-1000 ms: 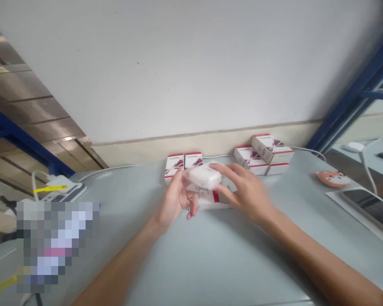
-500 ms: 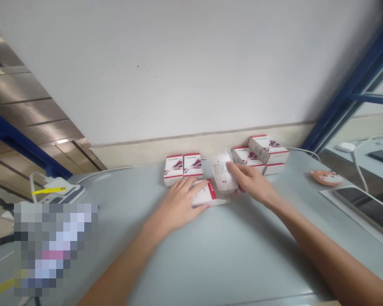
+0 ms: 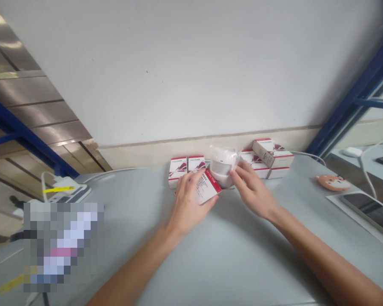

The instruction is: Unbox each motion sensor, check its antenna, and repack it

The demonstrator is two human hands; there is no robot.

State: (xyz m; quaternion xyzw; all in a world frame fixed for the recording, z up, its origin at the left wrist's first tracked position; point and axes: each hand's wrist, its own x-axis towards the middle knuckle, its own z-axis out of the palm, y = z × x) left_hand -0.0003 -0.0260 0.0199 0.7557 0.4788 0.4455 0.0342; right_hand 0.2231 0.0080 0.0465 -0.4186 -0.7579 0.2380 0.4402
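My left hand grips a small white-and-red carton and tilts it up off the grey table. Just to its right, my right hand holds a white rounded device wrapped in clear plastic at the carton's upper end. Both hands meet near the back of the table, close to the wall.
Two matching red-and-white boxes stand behind my left hand. A stack of the same boxes lies at the back right. An orange animal-shaped object and a dark tablet lie at the right. A white unit with a yellow tag sits at the left.
My left hand has lifted the carton from lying flat to tilted. My right hand has brought the wrapped white device left, up against the carton's end.
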